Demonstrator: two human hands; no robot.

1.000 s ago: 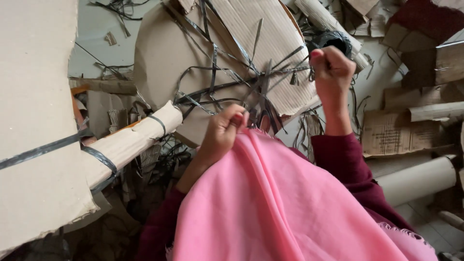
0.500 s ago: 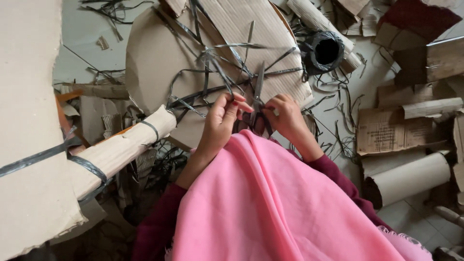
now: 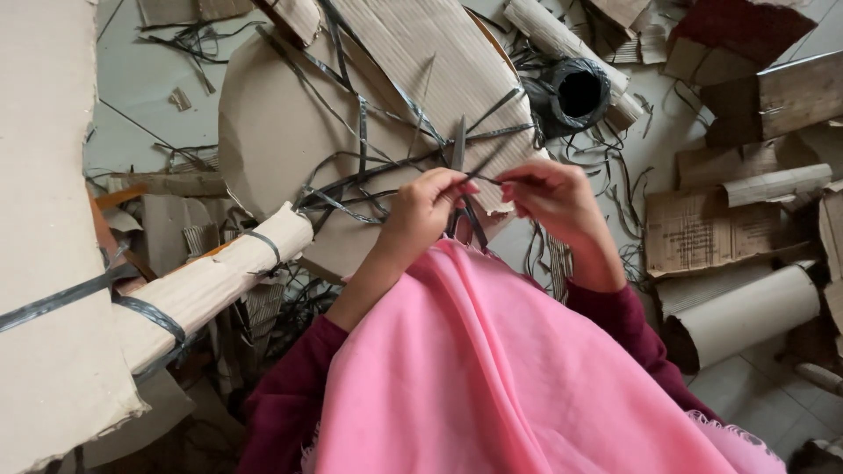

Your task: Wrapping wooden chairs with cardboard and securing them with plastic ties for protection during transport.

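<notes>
A pink cloth (image 3: 518,386) is draped nearest the camera, with dark red sleeves (image 3: 628,329) seen at either side of it. Just beyond its edge, a thin dark plastic strap (image 3: 492,178) is pinched between the two hands: the left hand (image 3: 428,209) is closed on one end with fingertips pressed together, and the right hand (image 3: 555,197) is closed on the other, the strap stretched short between them. More dark straps (image 3: 369,167) are seen fanned out beneath the hands, lying across a large round cardboard sheet (image 3: 281,149) and a corrugated cardboard panel (image 3: 421,61) resting on it. To the left, a rolled cardboard bundle (image 3: 206,285) is bound with dark bands, beside a tall cardboard slab (image 3: 44,219). To the right, a cardboard tube (image 3: 746,312) and flattened boxes (image 3: 702,233) are spread on the floor. Farther off, a black roll of strapping (image 3: 580,92) is set against another cardboard tube (image 3: 562,44), with loose strap ends scattered around it.
</notes>
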